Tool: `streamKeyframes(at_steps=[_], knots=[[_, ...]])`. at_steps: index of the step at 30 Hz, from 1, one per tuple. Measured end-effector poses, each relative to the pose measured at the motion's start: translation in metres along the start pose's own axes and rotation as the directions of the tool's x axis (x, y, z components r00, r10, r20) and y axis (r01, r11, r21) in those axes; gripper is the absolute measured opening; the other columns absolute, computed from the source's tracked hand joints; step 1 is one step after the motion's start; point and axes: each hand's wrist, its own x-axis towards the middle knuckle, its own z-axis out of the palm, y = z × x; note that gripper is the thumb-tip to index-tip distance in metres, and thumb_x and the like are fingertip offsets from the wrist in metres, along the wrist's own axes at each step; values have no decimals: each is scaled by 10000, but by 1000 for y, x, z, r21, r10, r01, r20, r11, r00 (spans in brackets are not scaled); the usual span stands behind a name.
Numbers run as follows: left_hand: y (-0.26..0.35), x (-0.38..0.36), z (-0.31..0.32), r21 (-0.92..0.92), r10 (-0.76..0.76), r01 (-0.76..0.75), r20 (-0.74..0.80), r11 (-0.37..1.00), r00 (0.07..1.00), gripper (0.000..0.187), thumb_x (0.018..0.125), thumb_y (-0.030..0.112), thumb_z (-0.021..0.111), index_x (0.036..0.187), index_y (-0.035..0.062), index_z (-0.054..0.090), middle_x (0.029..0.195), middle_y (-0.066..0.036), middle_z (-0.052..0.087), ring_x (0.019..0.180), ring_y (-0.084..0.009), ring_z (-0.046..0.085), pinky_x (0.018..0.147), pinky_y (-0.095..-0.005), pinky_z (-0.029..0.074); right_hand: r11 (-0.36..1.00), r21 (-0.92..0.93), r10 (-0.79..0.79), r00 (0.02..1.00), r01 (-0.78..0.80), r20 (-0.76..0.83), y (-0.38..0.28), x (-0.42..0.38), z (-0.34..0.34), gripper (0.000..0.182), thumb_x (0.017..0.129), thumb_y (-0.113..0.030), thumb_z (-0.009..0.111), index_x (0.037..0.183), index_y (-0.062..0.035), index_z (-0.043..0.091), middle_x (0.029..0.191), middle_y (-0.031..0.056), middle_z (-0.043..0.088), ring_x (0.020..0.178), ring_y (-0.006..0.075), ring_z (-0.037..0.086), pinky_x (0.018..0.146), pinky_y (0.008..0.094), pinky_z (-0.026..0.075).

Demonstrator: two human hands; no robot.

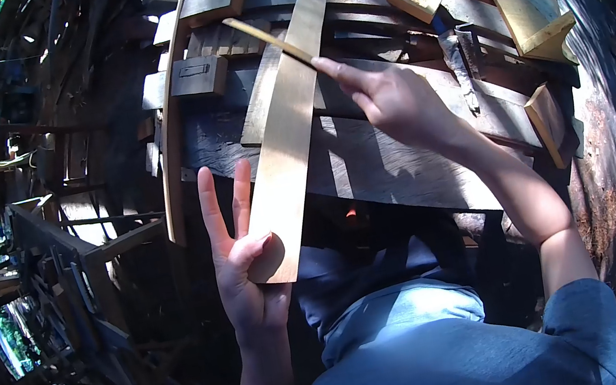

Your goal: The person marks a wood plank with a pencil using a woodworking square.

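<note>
A left hand point(244, 274) pinches the near end of a pale board point(286, 138) between thumb and hidden fingers, two others spread clear, seemingly to steady its slant over the plank-strewn desk point(403, 171). The right hand point(403, 101) grips a thin strip point(257, 31) angled across the board's far part, forefinger extended, apparently for control. Sunlight stripes the wood; stacked timber point(51, 229) fills the shadowy workshop at left.

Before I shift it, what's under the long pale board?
A shorter board pokes out on its left and grey planks on its right; the rest underneath is hidden.
</note>
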Motion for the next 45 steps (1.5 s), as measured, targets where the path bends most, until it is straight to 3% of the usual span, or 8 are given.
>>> streamKeyframes(at_steps=[10,16,24,32,37,39,40,45], knots=[[-4,-3,3,30,-2,1,22,1000,1000,944,751,-63,485,1588,196,133,1604,-231,202,1430,-372,357,1111,-444,423,913,-131,395,917,-386,49,63,88,10,431,989,-329,418,1401,-289,536,1188,187,670,1074,382,654,927,492,517],[0,-1,0,4,-26,26,20,1000,999,953,751,-63,486,1590,214,126,1605,-243,189,1437,-383,338,1127,-448,402,990,29,131,977,-138,168,-20,-20,-13,469,962,-229,493,1423,-310,514,615,165,635,539,315,638,601,437,561],[-4,-4,1,72,-16,13,38,997,999,954,765,-56,490,1592,221,105,1599,-262,184,1434,-391,341,1127,-447,401,970,30,242,970,-241,-30,76,72,18,424,993,-278,478,1412,-237,522,1046,204,698,856,362,701,801,418,550],[2,-4,0,43,-71,72,-8,997,997,951,777,-62,490,1593,231,101,1584,-275,213,1429,-380,355,1135,-448,384,1000,15,-21,999,20,50,-25,-29,-10,525,931,-178,549,1437,-308,497,686,130,671,548,300,650,528,433,528],[4,-5,9,57,-57,55,34,997,998,956,774,-63,489,1594,224,90,1568,-287,241,1419,-358,381,1136,-425,384,968,32,234,944,-248,234,1,16,-26,430,972,-241,491,1397,-267,548,748,147,690,620,326,678,568,415,534],[2,-3,7,54,-43,40,58,998,997,955,774,-64,487,1594,225,91,1567,-287,243,1414,-356,388,1129,-420,394,998,36,53,993,-49,-104,72,60,20,399,996,-273,433,1366,-220,574,1044,224,693,933,385,689,830,468,546],[1,-2,5,55,-49,46,52,997,997,955,774,-64,488,1594,224,91,1566,-287,244,1409,-356,397,1121,-419,405,961,-5,277,957,-278,80,67,76,5,401,996,-292,413,1356,-224,578,1081,233,683,1005,395,670,900,487,521],[3,-2,3,41,-63,62,26,997,998,955,774,-63,490,1594,223,91,1564,-288,247,1396,-355,416,1100,-417,433,978,41,203,976,-207,77,23,31,-3,434,975,-236,476,1404,-259,537,817,204,697,693,360,681,702,471,562]])
